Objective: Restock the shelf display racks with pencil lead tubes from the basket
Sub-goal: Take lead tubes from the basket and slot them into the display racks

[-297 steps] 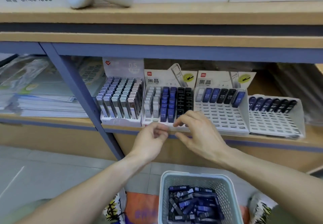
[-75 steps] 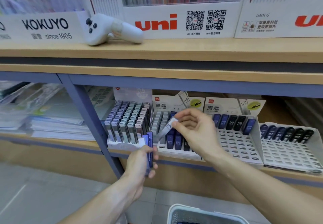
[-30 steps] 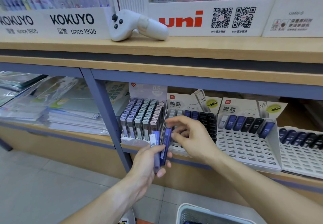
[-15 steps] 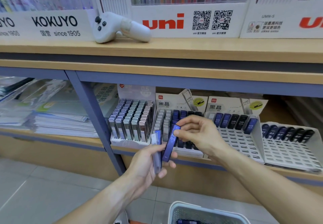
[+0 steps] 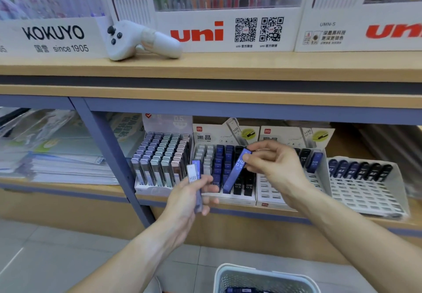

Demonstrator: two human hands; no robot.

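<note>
My right hand (image 5: 271, 164) pinches a blue pencil lead tube (image 5: 236, 171), tilted, in front of the middle display rack (image 5: 228, 198). That rack holds rows of white, blue and black tubes. My left hand (image 5: 189, 198) grips a small bundle of tubes (image 5: 196, 178), one white-labelled "HB" and blue ones, just left of the rack's front. The basket (image 5: 262, 276) with more tubes stands on the floor at the bottom edge, mostly cut off.
A full rack of pastel tubes (image 5: 159, 162) stands to the left. Two mostly bare white racks (image 5: 274, 192) (image 5: 365, 190) stand to the right, each with one back row of tubes. A blue shelf post (image 5: 109, 155) rises left. A white controller (image 5: 137, 39) lies on the upper shelf.
My right hand has pulled the blue tube out of the left hand's bundle and raised it up and right toward the middle rack. The left hand keeps the rest.
</note>
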